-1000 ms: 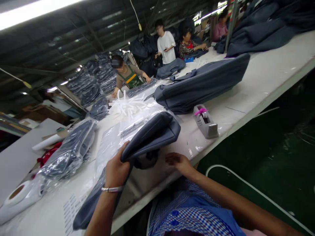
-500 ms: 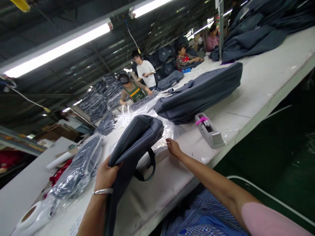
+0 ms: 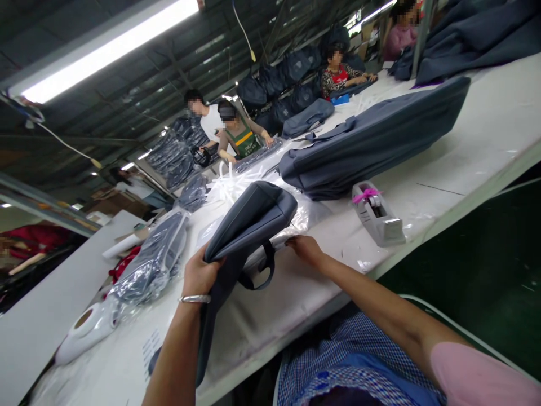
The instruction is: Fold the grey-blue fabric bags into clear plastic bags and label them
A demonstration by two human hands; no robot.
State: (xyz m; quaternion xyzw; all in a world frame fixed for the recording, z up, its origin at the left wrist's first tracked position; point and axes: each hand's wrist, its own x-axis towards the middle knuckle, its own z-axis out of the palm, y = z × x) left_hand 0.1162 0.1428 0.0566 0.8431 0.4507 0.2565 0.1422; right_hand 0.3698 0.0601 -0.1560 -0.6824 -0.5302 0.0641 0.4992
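Our left hand (image 3: 202, 275), silver bangle (image 3: 194, 299) at wrist, closes firmly around folded dark blue-grey fabric bag (image 3: 253, 223), held over near part of long white table (image 3: 499, 132); dark strap loop (image 3: 271, 265) hangs at its right side. Our right hand (image 3: 305, 248), fingers curled, is right of bag, beside shiny clear plastic sheeting (image 3: 313, 213); we cannot tell whether it grips anything. Farther right, we see grey tape dispenser (image 3: 384, 224) with pink ribbon (image 3: 367, 195).

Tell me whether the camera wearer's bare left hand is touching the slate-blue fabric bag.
Touching. The head view shows the left hand gripping the slate-blue fabric bag, its thumb across the folded edge.
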